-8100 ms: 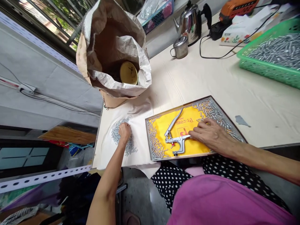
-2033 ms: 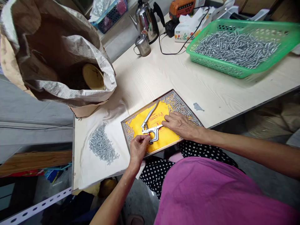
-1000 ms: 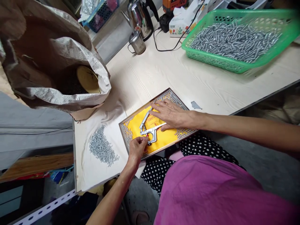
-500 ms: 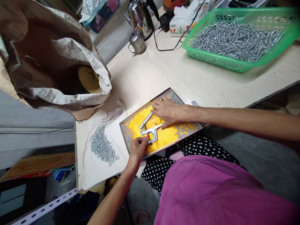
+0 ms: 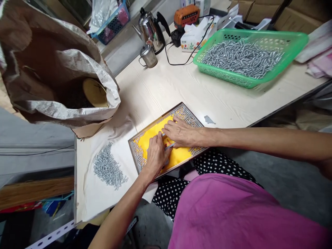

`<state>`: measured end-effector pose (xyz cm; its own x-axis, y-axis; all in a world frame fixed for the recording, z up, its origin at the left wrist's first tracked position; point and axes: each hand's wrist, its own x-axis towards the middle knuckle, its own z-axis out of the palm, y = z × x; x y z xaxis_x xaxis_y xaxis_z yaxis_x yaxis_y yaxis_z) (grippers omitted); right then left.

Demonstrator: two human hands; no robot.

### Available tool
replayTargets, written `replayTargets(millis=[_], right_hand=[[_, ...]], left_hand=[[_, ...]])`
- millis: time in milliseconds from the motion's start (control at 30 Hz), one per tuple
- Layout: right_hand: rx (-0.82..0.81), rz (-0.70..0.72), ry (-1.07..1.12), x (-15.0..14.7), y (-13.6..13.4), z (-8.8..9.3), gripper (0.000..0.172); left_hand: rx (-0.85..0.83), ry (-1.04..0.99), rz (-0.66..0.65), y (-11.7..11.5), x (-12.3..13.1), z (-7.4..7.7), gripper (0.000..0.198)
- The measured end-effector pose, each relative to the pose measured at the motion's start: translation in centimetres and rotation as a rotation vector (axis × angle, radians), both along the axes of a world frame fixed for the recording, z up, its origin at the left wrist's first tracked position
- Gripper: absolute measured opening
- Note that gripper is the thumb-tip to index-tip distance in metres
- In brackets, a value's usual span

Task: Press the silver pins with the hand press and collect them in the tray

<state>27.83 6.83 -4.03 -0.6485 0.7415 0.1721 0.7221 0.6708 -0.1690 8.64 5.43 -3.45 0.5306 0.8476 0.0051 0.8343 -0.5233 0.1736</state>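
A shallow metal tray [image 5: 155,121] lined in yellow sits at the table's near edge, with small silver pins along its sides. Both hands meet over its middle, on top of silver hand pliers [image 5: 170,145] that are mostly hidden. My left hand [image 5: 156,156] has its fingers curled over the pliers' jaw end. My right hand [image 5: 181,133] lies over the handles with its fingers closed down on them. A loose heap of silver pins [image 5: 107,167] lies on a white cloth [image 5: 88,193] left of the tray.
A large open paper sack [image 5: 59,69] with a yellow cup [image 5: 95,92] inside stands at the left. A green basket [image 5: 249,31] full of pins is far right. A kettle [image 5: 150,29], a small metal mug [image 5: 148,56], an orange device [image 5: 186,14] and a tissue box [image 5: 193,38] stand at the back.
My left hand moved up from the tray's near edge onto the pliers. My right hand shifted down over the handles, so the tool is now mostly covered. The view has swung slightly.
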Motion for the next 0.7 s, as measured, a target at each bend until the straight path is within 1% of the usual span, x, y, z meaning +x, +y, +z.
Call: replayTargets(millis=[67,133,167,200,267,333,400,433,467,500,533,567,600,633,700], right_hand=[[-0.021,-0.015,-0.034,0.1,-0.1,-0.1,0.03],[-0.025,0.021,-0.048,0.1,-0.1,-0.3,0.016],[-0.028,0.047,-0.05,0.1,-0.1,-0.3,0.014],[-0.035,0.064,-0.054,0.1,-0.1,-0.3,0.017],[-0.048,0.071,-0.059,0.2,-0.1,-0.4,0.023],[-0.039,0.054,-0.052,0.3,-0.1,-0.3,0.025],[-0.004,0.025,-0.02,0.7,-0.2,-0.3,0.022],[0.014,0.012,0.0,0.8,-0.3,-0.4,0.023],[0.031,0.003,0.019,1.0,-0.4,-0.4,0.029],[0.043,-0.002,0.035,1.2,-0.5,-0.6,0.033],[0.052,0.002,0.042,1.4,-0.6,-0.7,0.031],[0.061,0.016,0.038,1.5,-0.7,-0.9,0.024],[0.072,0.036,0.03,1.6,-0.8,-1.2,0.016],[0.085,0.06,0.022,1.6,-0.9,-1.5,0.013],[0.105,0.1,0.02,1.6,-1.2,-2.1,0.016]], left_hand=[[0.003,0.004,0.009,0.1,-0.2,0.1,0.051],[-0.016,0.008,0.015,-0.1,-0.2,0.5,0.037],[-0.034,0.013,0.017,-0.2,-0.2,0.8,0.028],[-0.054,0.019,0.017,-0.2,-0.1,1.0,0.021],[-0.089,0.024,0.017,-0.2,0.2,1.4,0.014],[-0.098,0.013,0.036,0.2,0.3,1.5,0.018],[-0.107,-0.017,0.058,0.9,0.2,1.6,0.03],[-0.125,-0.044,0.061,1.4,0.0,1.6,0.036],[-0.158,-0.08,0.059,1.9,-0.2,1.7,0.039],[-0.202,-0.125,0.058,2.5,-0.5,1.8,0.039],[-0.25,-0.175,0.064,3.0,-0.8,1.9,0.037],[-0.296,-0.225,0.085,3.4,-1.1,2.0,0.034],[-0.332,-0.27,0.118,3.8,-1.5,2.1,0.032],[-0.354,-0.314,0.161,4.0,-1.7,2.1,0.031],[-0.373,-0.415,0.242,4.3,-2.1,2.1,0.03]])
